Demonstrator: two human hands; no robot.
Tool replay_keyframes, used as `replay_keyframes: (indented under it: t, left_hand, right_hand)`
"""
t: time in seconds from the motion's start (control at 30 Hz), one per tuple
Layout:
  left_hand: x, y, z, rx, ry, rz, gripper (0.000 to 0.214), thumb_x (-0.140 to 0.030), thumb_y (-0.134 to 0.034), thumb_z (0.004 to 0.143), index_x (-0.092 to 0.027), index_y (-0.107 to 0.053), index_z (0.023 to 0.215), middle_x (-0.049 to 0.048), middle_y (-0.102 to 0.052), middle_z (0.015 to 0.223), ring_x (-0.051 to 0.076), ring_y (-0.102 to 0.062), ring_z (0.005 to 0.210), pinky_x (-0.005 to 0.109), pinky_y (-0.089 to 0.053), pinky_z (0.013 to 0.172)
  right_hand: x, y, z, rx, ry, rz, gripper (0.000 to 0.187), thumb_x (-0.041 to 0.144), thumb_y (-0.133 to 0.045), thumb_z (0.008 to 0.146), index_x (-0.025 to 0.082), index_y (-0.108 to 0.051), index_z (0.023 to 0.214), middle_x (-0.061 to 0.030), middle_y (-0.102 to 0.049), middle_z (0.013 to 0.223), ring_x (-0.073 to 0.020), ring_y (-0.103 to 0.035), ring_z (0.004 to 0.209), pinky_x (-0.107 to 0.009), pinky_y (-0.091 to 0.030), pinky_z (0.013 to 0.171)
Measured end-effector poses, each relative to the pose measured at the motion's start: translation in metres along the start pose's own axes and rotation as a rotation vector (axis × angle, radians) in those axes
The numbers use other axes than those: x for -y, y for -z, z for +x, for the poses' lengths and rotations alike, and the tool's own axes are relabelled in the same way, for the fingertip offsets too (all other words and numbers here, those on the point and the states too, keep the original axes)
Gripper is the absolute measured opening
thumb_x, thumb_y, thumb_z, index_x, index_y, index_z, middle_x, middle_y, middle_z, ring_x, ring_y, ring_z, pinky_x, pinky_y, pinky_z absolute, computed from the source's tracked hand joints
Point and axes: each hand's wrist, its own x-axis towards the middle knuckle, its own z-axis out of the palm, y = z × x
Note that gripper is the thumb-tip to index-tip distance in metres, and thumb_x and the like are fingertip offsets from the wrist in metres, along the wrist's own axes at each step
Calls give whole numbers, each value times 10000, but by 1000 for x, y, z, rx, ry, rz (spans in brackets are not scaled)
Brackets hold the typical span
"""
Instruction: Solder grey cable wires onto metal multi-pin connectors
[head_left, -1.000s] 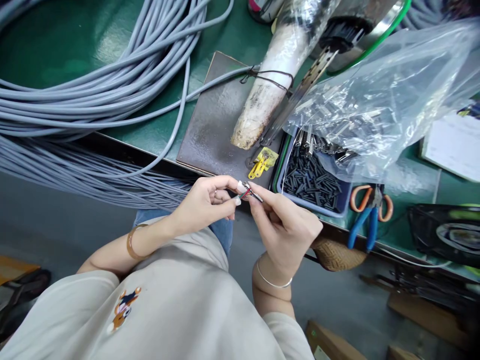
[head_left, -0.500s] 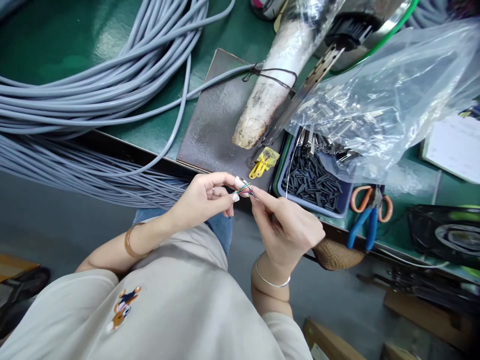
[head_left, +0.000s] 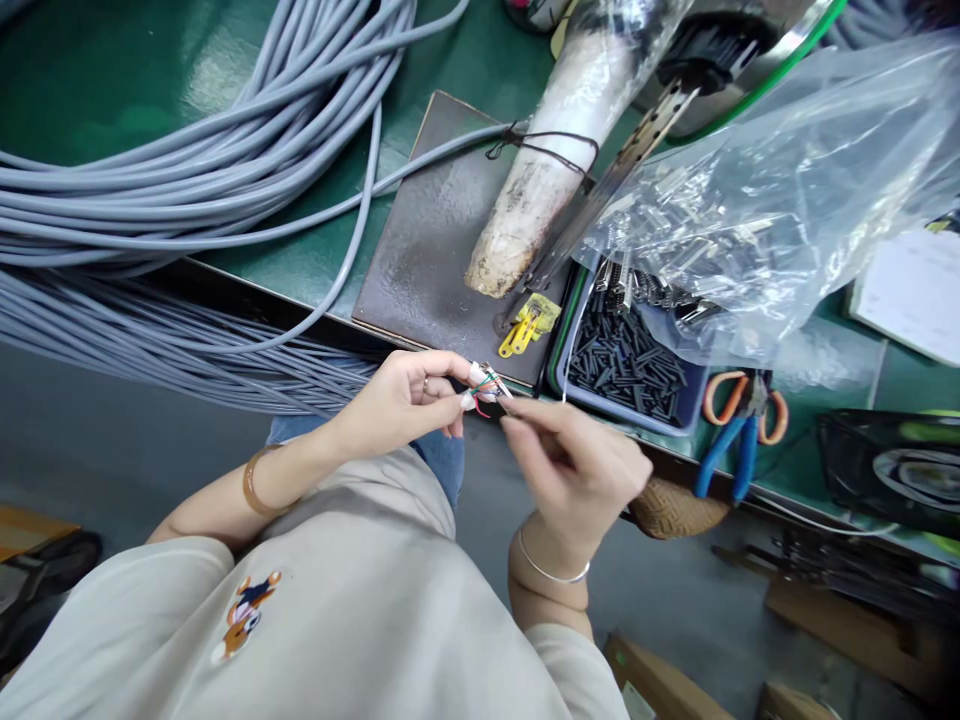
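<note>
Thin coloured wires [head_left: 487, 383], among them green, red, orange and white ones, fan out just off the bench's front edge. My left hand [head_left: 420, 400] pinches them between thumb and fingertips. From the right, my right hand [head_left: 574, 465] meets the wires with its thumb and index finger pressed together. A small dark tip shows at these fingers, but what they grip is too small to make out. Beyond the hands, yellow clips [head_left: 521, 330] lie on a dark board [head_left: 420, 260], close to a white wrapped rod [head_left: 525, 200].
Coils of grey cable [head_left: 187, 210] cover the bench's left side. To the right stand a blue bin [head_left: 694, 415] of small black tubes and a clear plastic bag [head_left: 810, 180] of metal parts. Blue-handled pliers [head_left: 727, 455] and orange-handled scissors [head_left: 776, 420] hang over the edge.
My right hand has shifted slightly and is a little blurred. The wires are spread differently, with a red one now bent downward and orange and white ones showing. My left hand keeps its pinch.
</note>
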Motion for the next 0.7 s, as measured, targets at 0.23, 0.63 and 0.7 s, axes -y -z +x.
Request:
replay_keyframes:
  t: [0.23,0.63,0.7]
  left_hand:
    - [3,-3,-1,18,2,33,212,-120,-769,745,-130,-684,940,-21,-689,598,97,-658,536,208,-577,600]
    - [9,-12,1,-126,-162,106,200,-278,-808,787,-146,-669,844,-29,-616,653,46,-490,503,181,-410,499]
    - [12,-16,1,-178,-234,155,194,-279,-809,804,-147,-671,840,4,-675,740,67,-572,576,192,-476,564]
  right_hand:
    - [-5,-5,17,12,-182,209,149,178,-762,892,237,-779,1028,20,-701,825,-68,-476,539,-234,-405,506]
    - [-2,-9,13,0,-56,41,64,187,-704,945,232,-702,900,8,-723,820,-118,-656,699,-246,-498,597]
    - [-2,-9,11,4,11,-42,86,157,-692,948,227,-672,903,12,-719,827,-104,-654,709,-233,-493,622]
